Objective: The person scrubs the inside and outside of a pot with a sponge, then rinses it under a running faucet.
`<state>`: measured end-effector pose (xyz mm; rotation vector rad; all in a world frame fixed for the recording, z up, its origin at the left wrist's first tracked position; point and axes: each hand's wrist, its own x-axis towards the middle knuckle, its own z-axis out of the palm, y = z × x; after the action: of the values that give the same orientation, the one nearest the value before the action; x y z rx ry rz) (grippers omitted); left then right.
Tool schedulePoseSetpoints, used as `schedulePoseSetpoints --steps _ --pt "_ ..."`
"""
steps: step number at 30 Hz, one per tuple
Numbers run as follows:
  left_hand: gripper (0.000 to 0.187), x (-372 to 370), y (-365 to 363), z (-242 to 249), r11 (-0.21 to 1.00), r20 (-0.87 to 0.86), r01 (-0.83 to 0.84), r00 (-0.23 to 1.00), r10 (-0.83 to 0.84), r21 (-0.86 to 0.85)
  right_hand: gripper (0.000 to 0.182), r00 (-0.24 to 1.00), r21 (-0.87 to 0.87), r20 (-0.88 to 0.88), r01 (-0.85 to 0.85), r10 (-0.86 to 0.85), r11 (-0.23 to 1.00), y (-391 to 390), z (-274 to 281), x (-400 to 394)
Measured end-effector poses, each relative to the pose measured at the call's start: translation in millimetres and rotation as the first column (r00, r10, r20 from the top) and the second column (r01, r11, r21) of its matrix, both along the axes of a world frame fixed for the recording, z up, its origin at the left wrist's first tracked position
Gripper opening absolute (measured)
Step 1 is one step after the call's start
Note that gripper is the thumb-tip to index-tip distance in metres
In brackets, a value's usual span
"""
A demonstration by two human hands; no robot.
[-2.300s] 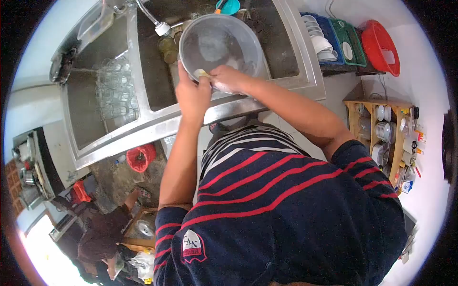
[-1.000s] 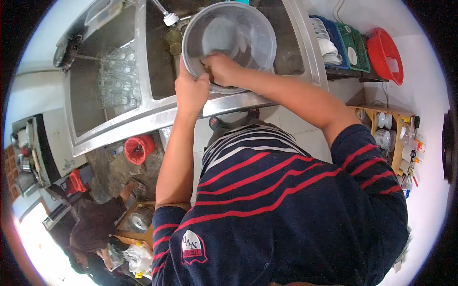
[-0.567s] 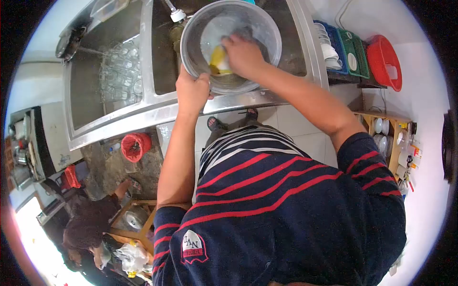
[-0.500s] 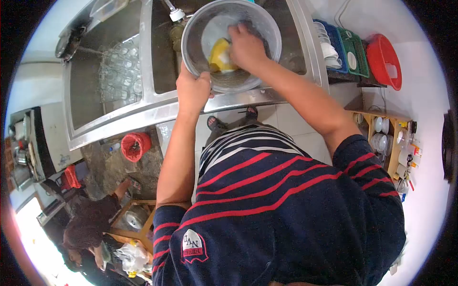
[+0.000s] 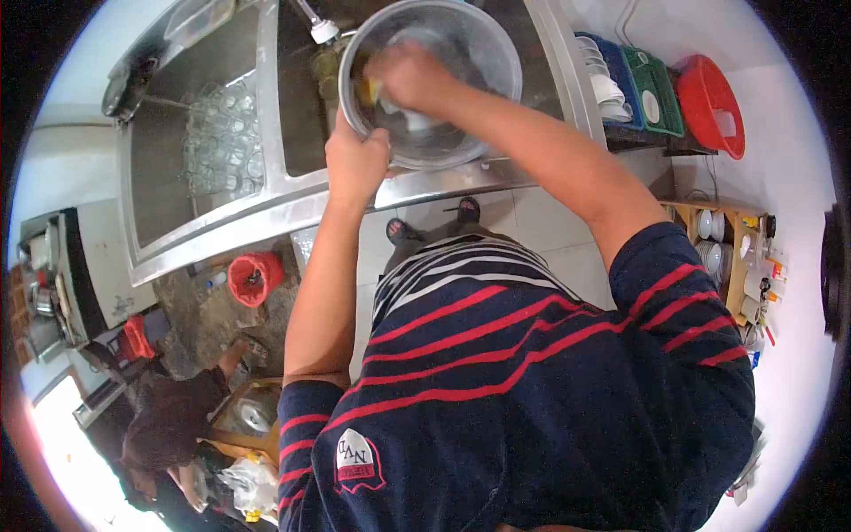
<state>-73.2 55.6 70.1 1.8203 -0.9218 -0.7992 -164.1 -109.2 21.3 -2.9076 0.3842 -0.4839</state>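
Observation:
My left hand (image 5: 356, 164) is closed on the near-left rim of a large round metal basin (image 5: 496, 80), tilted so that I look into it. Inside, my right hand (image 5: 409, 78) is smeared by motion against the left part of the basin. A yellow sponge (image 5: 366, 91) shows at its fingers, partly hidden, and seems to be held in them. Whitish foam (image 5: 417, 121) lies below the hand on the basin's inner surface. The basin is over the right bowl of a steel sink (image 5: 541, 97).
Many glasses (image 5: 222, 142) stand in the left sink bowl. A tap with a white nozzle (image 5: 324, 32) is beside the basin. At right are blue and green dish racks (image 5: 651, 89) and a red basin (image 5: 709, 102). A red bin (image 5: 254, 277) and another person (image 5: 173, 412) are at lower left.
My right hand has moved left inside the basin, and the yellow sponge has shifted left with it. My left hand keeps its hold on the rim. The other person's arm has shifted slightly.

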Motion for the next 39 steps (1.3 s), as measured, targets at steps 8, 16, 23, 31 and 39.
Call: schedulePoseSetpoints --steps 8,16,23,31,39 --pt "0.046 -5 3 1 0.999 -0.142 -0.045 0.989 0.043 -0.009 0.044 0.993 -0.037 -0.096 -0.067 0.063 0.997 35 -4 -25" --pt "0.052 1 2 -4 1.0 -0.11 -0.022 0.994 0.024 0.018 0.028 0.871 -0.229 -0.238 0.38 -0.43 0.896 -21 15 -32" --pt "0.062 -10 -5 5 0.999 0.049 0.031 0.998 -0.033 0.04 0.028 0.886 0.26 -0.445 0.269 -0.132 0.927 45 -14 -16" --pt "0.07 3 0 -16 0.999 0.107 0.032 0.994 -0.03 -0.02 0.029 0.803 -0.01 -0.556 0.253 -0.215 0.968 15 11 -77" --pt "0.066 10 -32 17 0.977 0.254 0.209 0.944 -0.213 0.041 0.037 0.87 0.349 -0.446 0.385 -0.21 0.854 59 -9 -56"
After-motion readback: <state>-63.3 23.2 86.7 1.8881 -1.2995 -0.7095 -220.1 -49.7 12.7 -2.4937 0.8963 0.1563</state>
